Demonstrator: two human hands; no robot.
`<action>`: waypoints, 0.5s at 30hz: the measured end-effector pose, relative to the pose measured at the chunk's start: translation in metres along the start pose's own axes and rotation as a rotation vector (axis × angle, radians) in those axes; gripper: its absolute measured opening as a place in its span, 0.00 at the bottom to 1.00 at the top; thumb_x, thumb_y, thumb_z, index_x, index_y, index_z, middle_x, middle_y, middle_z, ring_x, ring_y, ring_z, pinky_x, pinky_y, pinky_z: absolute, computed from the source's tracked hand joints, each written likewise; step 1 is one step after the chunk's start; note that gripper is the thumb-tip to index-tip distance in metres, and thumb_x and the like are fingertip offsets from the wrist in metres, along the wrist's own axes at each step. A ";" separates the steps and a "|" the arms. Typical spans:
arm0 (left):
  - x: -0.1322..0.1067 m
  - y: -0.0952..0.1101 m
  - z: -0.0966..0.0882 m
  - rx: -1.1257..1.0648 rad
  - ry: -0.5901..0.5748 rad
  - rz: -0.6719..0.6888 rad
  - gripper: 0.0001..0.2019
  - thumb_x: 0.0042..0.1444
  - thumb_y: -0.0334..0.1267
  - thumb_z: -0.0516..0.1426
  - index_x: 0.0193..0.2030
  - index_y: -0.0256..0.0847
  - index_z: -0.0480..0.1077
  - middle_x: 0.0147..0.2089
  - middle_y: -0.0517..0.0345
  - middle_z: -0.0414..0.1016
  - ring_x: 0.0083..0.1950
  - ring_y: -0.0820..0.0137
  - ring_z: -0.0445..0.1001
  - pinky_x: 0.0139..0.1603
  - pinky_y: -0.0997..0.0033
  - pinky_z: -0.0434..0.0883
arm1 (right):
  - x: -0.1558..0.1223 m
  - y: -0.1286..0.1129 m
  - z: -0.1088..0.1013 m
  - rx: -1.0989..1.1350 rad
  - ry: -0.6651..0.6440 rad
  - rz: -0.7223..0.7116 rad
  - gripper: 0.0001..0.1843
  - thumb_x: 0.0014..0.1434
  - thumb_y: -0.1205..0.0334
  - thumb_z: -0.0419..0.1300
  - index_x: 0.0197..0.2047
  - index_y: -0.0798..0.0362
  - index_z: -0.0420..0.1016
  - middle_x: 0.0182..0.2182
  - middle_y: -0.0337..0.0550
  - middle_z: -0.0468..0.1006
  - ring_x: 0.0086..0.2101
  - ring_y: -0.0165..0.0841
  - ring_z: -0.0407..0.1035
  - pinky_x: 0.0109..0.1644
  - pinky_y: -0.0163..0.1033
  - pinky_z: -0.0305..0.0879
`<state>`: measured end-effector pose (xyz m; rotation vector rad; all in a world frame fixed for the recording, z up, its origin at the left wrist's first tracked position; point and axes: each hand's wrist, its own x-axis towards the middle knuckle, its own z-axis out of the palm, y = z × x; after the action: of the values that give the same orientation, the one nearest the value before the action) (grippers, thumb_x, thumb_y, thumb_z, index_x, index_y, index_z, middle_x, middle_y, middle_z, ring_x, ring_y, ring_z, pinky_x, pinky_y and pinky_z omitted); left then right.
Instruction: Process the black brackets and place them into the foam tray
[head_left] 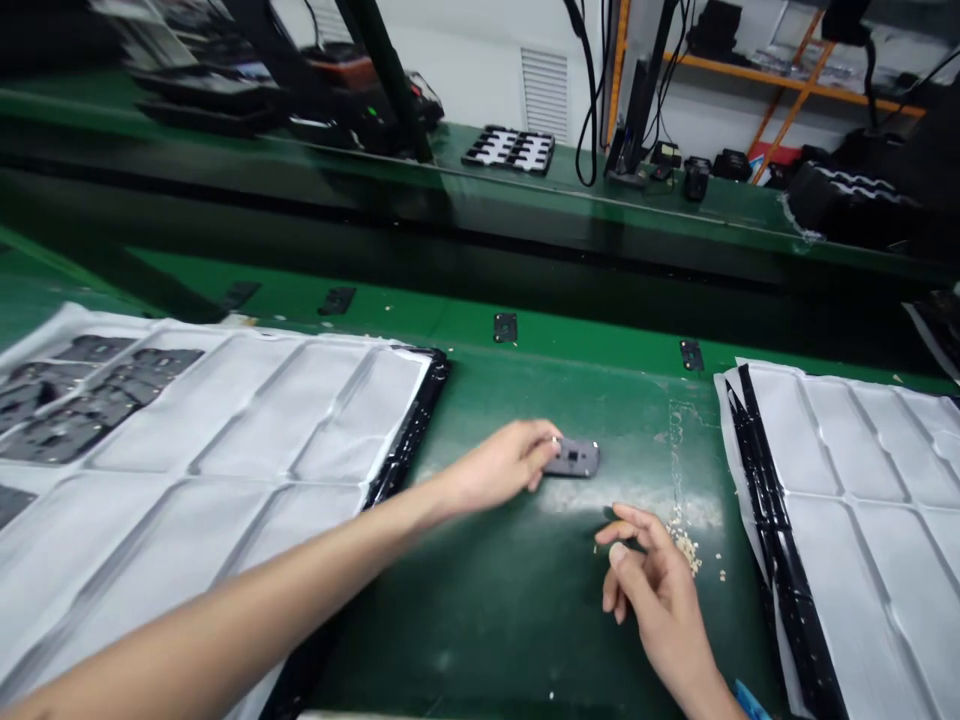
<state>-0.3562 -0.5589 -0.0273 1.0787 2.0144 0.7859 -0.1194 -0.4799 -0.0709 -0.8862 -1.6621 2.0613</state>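
Observation:
Between the two trays, my left hand (521,460) pinches one end of a small dark grey plastic plate (579,458) with holes in it, held over the green bench. My right hand (652,580) is apart from the plate, lower and to the right, with its fingers loosely bent and spread. I see nothing held in it. Beside its fingers lies a small pile of pale bits (686,550). Under my left arm stretches a white-lined tray (315,400) with several dark plates (97,400) in its left compartments.
At right stands another white-lined tray (862,470) with black plastic edges. Several dark parts, one of them a square plate (505,327), lie along a green strip behind the bench (480,620). Farther back, a raised ledge carries a black-and-white tray (510,150), cables and dark equipment.

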 end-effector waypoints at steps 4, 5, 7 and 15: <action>0.054 -0.013 -0.031 0.156 0.120 -0.034 0.12 0.65 0.40 0.52 0.46 0.39 0.75 0.23 0.62 0.73 0.28 0.64 0.76 0.34 0.70 0.69 | -0.003 0.009 -0.002 -0.021 0.050 -0.006 0.24 0.64 0.41 0.66 0.51 0.54 0.79 0.37 0.46 0.80 0.20 0.26 0.67 0.21 0.31 0.64; 0.062 -0.014 -0.036 0.202 0.138 -0.047 0.11 0.64 0.39 0.54 0.46 0.40 0.76 0.25 0.61 0.76 0.30 0.63 0.78 0.37 0.70 0.70 | -0.004 0.012 -0.003 -0.019 0.063 -0.004 0.25 0.64 0.40 0.66 0.49 0.54 0.79 0.36 0.46 0.80 0.20 0.26 0.66 0.21 0.32 0.64; 0.073 -0.016 -0.043 0.296 0.172 -0.083 0.09 0.62 0.39 0.58 0.46 0.42 0.77 0.29 0.57 0.80 0.37 0.59 0.82 0.43 0.68 0.72 | -0.005 0.019 -0.005 -0.013 0.075 0.002 0.26 0.63 0.38 0.66 0.47 0.54 0.80 0.34 0.46 0.80 0.19 0.26 0.65 0.21 0.32 0.63; 0.118 -0.021 -0.100 0.554 0.409 -0.453 0.21 0.66 0.52 0.60 0.52 0.32 0.76 0.57 0.31 0.79 0.63 0.39 0.74 0.59 0.49 0.71 | -0.006 0.039 -0.003 -0.031 0.016 0.021 0.27 0.62 0.34 0.65 0.41 0.54 0.81 0.28 0.45 0.80 0.18 0.25 0.61 0.21 0.31 0.58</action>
<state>-0.4930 -0.4845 -0.0225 0.7172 2.7925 0.2153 -0.1078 -0.4913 -0.1076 -0.9320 -1.6878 2.0415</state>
